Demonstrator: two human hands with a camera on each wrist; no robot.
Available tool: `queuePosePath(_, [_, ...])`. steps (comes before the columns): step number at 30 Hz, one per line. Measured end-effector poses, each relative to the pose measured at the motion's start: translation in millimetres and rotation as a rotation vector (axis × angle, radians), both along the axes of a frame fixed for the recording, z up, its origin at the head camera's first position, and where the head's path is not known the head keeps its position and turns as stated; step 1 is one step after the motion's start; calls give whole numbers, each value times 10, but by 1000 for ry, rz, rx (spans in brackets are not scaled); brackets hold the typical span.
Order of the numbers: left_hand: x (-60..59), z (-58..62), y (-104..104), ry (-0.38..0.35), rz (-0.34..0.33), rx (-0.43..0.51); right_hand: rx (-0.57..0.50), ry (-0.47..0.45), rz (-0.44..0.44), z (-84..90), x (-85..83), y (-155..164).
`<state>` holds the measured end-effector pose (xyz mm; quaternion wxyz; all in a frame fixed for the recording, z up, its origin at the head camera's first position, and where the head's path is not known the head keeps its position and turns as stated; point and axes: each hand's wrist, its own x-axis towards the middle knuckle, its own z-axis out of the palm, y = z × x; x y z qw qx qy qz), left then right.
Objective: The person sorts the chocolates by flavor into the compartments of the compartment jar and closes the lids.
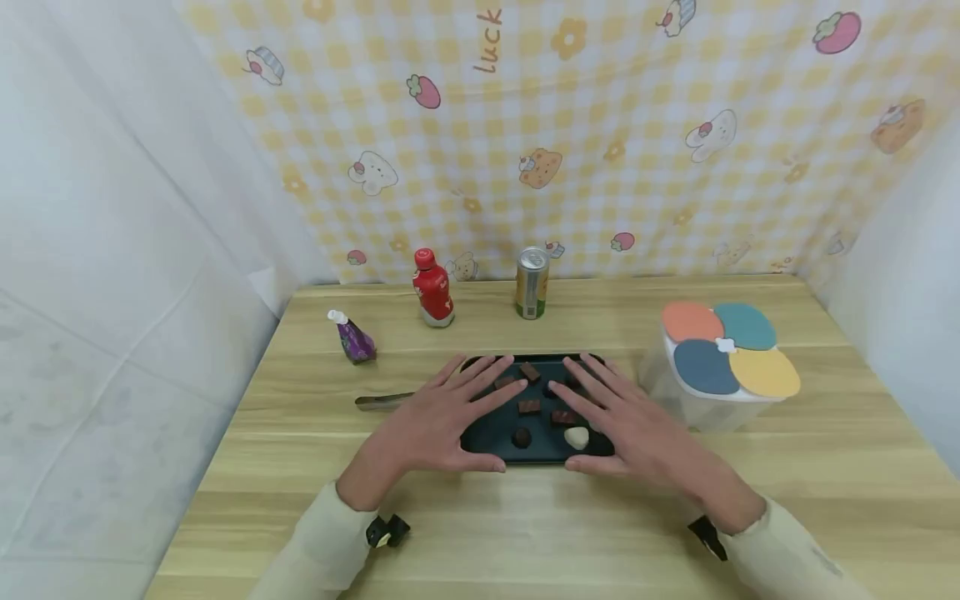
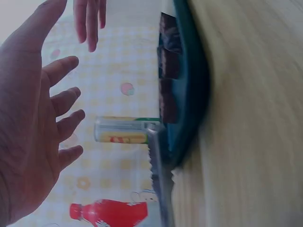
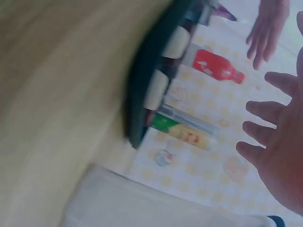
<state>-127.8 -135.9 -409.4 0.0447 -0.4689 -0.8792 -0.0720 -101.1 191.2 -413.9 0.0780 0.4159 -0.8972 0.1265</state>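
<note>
A dark tray [image 1: 532,455] lies in the middle of the wooden table and holds several brown chocolates [image 1: 528,407] and one white piece [image 1: 576,437]. My left hand [image 1: 450,417] hovers flat over the tray's left end, fingers spread and holding nothing. My right hand [image 1: 622,417] hovers the same way over the right end. In the left wrist view the left hand [image 2: 42,123] stays apart from the tray [image 2: 189,94]. In the right wrist view the right hand [image 3: 279,142] is likewise clear of the tray [image 3: 147,85].
Metal tongs [image 1: 382,401] lie left of the tray. A small purple bottle [image 1: 352,337], a red bottle [image 1: 432,288] and a can [image 1: 532,282] stand behind it. A white container with a four-colour lid [image 1: 723,354] stands at the right. Cloth walls enclose the table.
</note>
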Motion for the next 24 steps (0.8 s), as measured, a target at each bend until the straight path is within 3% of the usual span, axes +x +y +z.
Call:
queuePosePath(5, [27, 114, 57, 52, -11, 12, -33, 35, -13, 177, 81, 74])
queuePosePath(15, [69, 326, 186, 125, -69, 48, -202, 320, 35, 592, 141, 226])
queuePosePath(20, [-28, 383, 387, 197, -72, 89, -252, 396, 1, 653, 53, 415])
queuePosePath(24, [-151, 405, 596, 227, -94, 115, -249, 390, -59, 613, -7, 610])
